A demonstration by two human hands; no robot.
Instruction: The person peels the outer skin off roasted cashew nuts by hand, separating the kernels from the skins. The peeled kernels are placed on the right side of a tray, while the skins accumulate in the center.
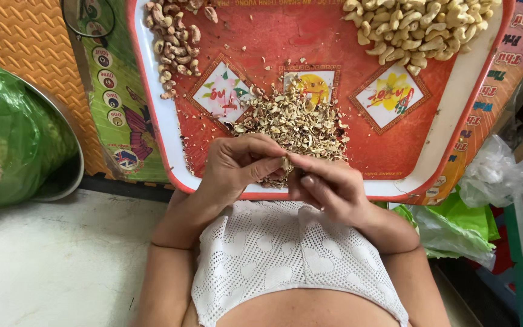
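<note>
At lower centre of the frame, the left hand (pixel 234 166) and right hand (pixel 328 188) meet — both grips pinching one cashew (pixel 285 163), its long axis roughly upright, just above the peel heap (pixel 295 124).

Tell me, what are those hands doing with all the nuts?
The left hand and right hand pinch one cashew between their fingertips, over a red tray. Under them lies a pile of skin flakes. Pale peeled cashews sit at the tray's far right, brown unpeeled ones at its far left.
</note>
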